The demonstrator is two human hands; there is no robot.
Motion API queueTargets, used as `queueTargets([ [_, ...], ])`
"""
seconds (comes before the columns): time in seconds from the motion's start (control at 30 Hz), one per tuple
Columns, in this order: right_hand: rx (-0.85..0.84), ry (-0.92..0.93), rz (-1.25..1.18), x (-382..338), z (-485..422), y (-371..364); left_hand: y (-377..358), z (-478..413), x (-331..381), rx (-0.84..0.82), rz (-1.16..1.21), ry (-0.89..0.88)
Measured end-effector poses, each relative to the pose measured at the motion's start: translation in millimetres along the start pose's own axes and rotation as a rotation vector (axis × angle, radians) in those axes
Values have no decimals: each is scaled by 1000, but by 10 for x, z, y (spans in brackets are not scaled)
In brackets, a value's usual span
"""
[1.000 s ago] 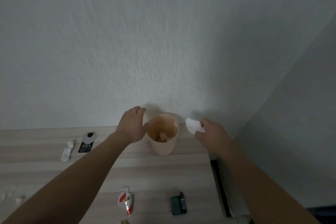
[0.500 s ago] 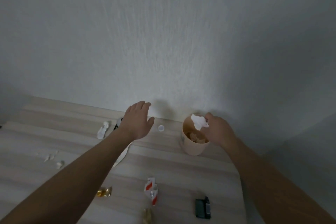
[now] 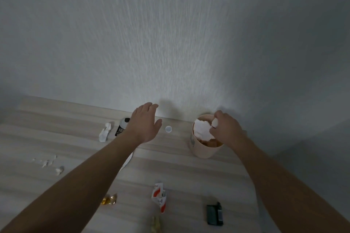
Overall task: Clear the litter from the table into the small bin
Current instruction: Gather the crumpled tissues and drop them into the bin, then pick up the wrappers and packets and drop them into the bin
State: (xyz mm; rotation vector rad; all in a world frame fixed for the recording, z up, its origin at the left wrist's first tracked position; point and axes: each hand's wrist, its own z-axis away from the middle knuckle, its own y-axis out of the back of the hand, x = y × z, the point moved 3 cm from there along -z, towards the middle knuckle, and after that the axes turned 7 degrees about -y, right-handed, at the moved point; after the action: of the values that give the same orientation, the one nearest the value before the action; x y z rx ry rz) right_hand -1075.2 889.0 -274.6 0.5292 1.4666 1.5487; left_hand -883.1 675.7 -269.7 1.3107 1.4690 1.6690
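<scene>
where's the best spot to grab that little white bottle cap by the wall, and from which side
Pinch the white cap across its round rim, thumb and finger on opposite edges, coming straight down from above. It lies flat and low on the table, so there is little side wall to grip. The open left hand hovers right beside it.

Both bare forearms reach forward from the bottom corners. The left hand (image 3: pixel 144 123) is held flat, palm down, its fingers (image 3: pixel 149 107) loosely spread and straight, thumb out to the right, gripping nothing. The right hand (image 3: pixel 226 128) is curled, knuckles up, wrist bent slightly inward, its fingers (image 3: pixel 215 126) pinched together on a wad of white tissue (image 3: pixel 203 130).
</scene>
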Motion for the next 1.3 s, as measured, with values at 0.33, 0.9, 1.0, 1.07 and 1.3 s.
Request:
queueTargets([
  [0.33, 15, 69, 37, 7, 24, -20, -16, 82, -38, 3, 14, 19],
  [0.9, 131, 76, 273, -52, 679, 297, 234, 475, 188, 56, 2, -27],
  [1.0, 174, 62, 293, -58, 938, 342, 266, 683, 222, 60, -18, -57],
  [1.07, 214, 57, 276, -68, 1120, 361, 290, 814, 259, 56, -44, -77],
  [1.3, 260, -23, 152, -60, 1749, 287, 254, 1149, 385, 64, -39, -161],
])
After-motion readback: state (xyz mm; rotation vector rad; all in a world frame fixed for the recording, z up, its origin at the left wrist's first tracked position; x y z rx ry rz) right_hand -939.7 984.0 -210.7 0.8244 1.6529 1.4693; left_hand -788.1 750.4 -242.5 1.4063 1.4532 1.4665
